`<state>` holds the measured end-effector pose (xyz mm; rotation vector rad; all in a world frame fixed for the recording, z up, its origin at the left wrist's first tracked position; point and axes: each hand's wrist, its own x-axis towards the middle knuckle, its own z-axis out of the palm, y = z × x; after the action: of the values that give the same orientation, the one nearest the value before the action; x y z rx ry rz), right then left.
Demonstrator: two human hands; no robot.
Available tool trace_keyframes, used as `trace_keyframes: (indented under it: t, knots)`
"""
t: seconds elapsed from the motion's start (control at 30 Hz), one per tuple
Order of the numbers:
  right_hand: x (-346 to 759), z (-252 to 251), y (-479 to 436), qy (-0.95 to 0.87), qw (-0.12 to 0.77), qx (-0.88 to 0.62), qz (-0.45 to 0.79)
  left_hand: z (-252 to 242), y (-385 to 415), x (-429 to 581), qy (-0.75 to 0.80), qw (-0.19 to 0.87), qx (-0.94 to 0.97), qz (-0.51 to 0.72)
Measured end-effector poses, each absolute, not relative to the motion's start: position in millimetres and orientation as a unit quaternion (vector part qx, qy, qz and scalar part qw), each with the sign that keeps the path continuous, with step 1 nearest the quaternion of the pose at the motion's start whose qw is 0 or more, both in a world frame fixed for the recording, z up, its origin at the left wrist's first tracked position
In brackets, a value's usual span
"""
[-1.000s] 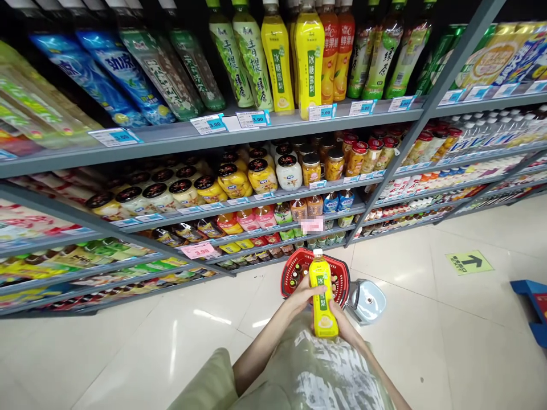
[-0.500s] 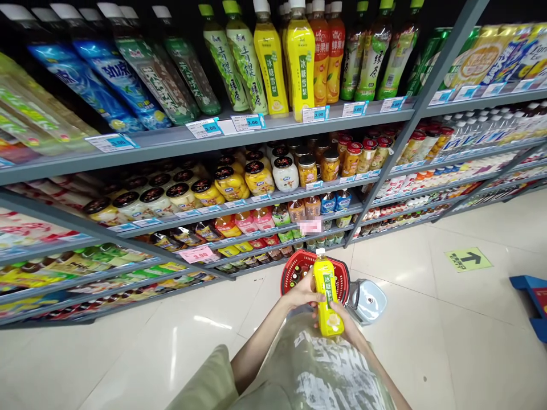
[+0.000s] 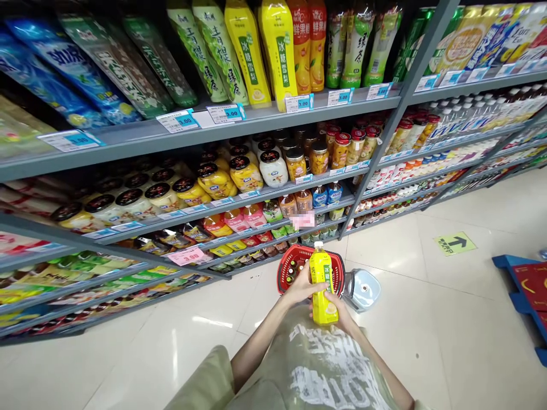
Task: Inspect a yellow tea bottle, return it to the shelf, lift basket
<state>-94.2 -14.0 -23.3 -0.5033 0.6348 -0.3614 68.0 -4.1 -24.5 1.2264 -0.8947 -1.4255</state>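
Note:
A yellow drink bottle (image 3: 321, 279) with a white cap and a green label strip is held nearly upright in front of my body. My left hand (image 3: 301, 286) wraps around its left side at mid-height, thumb across the front. Lower on the right side, my right hand (image 3: 335, 304) grips the same bottle, its thumb on the front. Behind the bottle a red shopping basket (image 3: 282, 256) stands on the floor by the shelf, several dark-capped bottles inside it. Part of the basket is hidden by the bottle and my hands.
Shelves (image 3: 256, 121) of drinks and jars run along the front, with matching yellow bottles (image 3: 280, 54) on the top one. Right of the basket sits a pale blue-grey lidded object (image 3: 363, 289). A floor arrow sign (image 3: 455, 242) and a blue pallet (image 3: 513, 285) lie farther right.
The view has shifted slightly, so the shelves appear higher and farther left. The bottle has turned a little in my hands, its label strip now more to the right.

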Motion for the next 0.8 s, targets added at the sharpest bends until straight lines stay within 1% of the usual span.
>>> trace_keyframes:
  t: [0.17,0.4,0.6,0.8]
  knots:
    - [-91.0,-31.1,-11.5,0.374,0.856,-0.305,-0.187,-29.2,-4.1,59.6,-0.332,0.518,0.535,-0.579]
    - [-86.5,-43.3,-14.3,0.406,0.825,-0.350,-0.180,-48.3,-4.2,52.5,-0.273,0.503,0.606,-0.552]
    - [-87.3,-51.7,-14.9,0.404,0.800,-0.400,-0.190,-48.3,-5.5,53.5,-0.260,0.502,0.605,-0.560]
    - [-87.7,-52.6,-17.2,0.392,0.783,-0.445,-0.187,-44.2,-5.1,50.8,-0.248,0.532,0.572,-0.573]
